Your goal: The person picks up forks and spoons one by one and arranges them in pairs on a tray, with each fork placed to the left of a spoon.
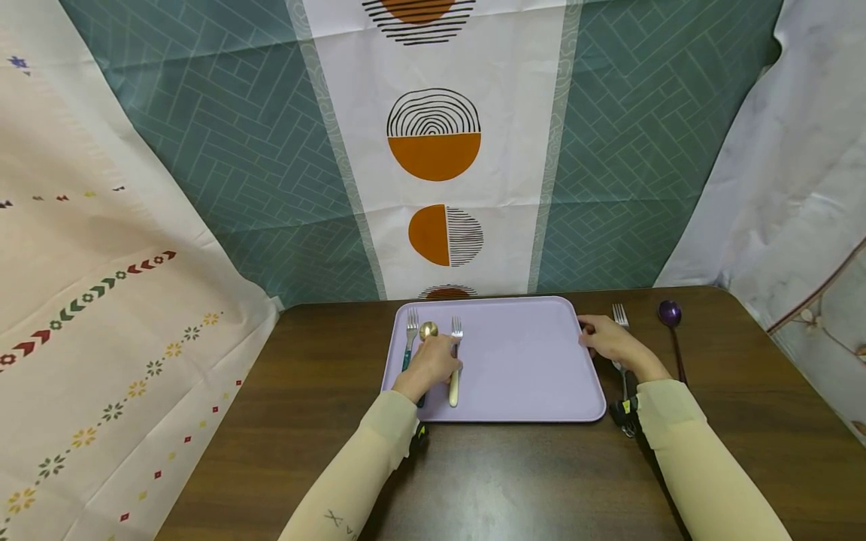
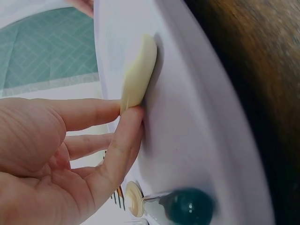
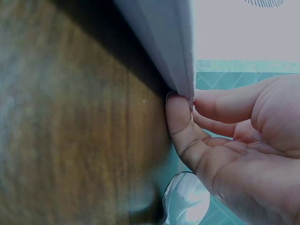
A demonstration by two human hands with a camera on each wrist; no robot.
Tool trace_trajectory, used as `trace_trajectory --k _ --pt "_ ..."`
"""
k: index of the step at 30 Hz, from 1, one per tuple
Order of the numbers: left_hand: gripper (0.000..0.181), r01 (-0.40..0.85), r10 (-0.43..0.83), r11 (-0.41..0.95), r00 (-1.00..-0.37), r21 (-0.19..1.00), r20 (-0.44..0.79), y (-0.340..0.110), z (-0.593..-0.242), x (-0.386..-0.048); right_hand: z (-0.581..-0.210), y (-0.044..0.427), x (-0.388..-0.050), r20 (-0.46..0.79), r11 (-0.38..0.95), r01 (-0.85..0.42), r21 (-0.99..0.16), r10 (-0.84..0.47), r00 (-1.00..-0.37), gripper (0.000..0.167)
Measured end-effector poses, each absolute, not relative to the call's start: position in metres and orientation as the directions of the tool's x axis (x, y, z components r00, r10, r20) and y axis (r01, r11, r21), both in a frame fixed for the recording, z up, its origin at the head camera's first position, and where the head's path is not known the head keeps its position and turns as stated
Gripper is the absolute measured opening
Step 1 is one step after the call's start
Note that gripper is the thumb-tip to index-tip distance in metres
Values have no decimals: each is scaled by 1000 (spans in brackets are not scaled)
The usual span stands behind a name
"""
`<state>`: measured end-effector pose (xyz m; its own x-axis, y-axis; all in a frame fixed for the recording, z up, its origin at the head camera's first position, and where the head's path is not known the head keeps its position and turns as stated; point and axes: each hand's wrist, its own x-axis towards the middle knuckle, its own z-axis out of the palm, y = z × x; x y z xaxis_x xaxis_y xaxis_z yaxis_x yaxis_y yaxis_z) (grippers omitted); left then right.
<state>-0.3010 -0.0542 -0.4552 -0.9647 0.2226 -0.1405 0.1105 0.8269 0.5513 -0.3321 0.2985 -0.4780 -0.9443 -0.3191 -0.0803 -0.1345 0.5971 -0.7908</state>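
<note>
A lilac tray [image 1: 524,361] lies on the brown table. My left hand [image 1: 429,366] is over its left part, pinching a fork [image 1: 454,391] by its cream handle [image 2: 139,75] between thumb and fingers. To the left of that fork, a teal-handled fork [image 1: 407,357] and a gold-bowled spoon [image 1: 428,329] rest on the tray; my hand hides part of them. At the tray's right side, my right hand [image 1: 617,346] pinches the rim [image 3: 180,51], thumb on one face and fingers on the other.
Right of the tray, a silver fork [image 1: 620,315] lies partly under my right hand and wrist. Farther right is a dark purple spoon [image 1: 670,314]. Patterned cloth [image 1: 436,188] hangs behind the table [image 1: 514,481], with more cloth at both sides.
</note>
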Motion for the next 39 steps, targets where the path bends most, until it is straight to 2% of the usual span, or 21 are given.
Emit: trace_trajectory --k 18,33,35,39 --pt "52 114 210 857 -968 503 -138 -52 -457 -301 -478 298 -332 -83 596 -130 -792 -317 -945 54" --pt "17 123 221 843 -967 524 -128 -53 -453 -302 -477 300 -332 -97 606 -121 -787 -314 -944 54" --pt "17 128 224 842 -966 524 -125 -53 -453 -302 -477 300 -331 -98 604 -120 -788 -315 -944 54" --pt "28 149 236 847 -966 511 -109 -54 -451 -302 -477 300 -332 -99 605 -117 -787 -311 -945 54"
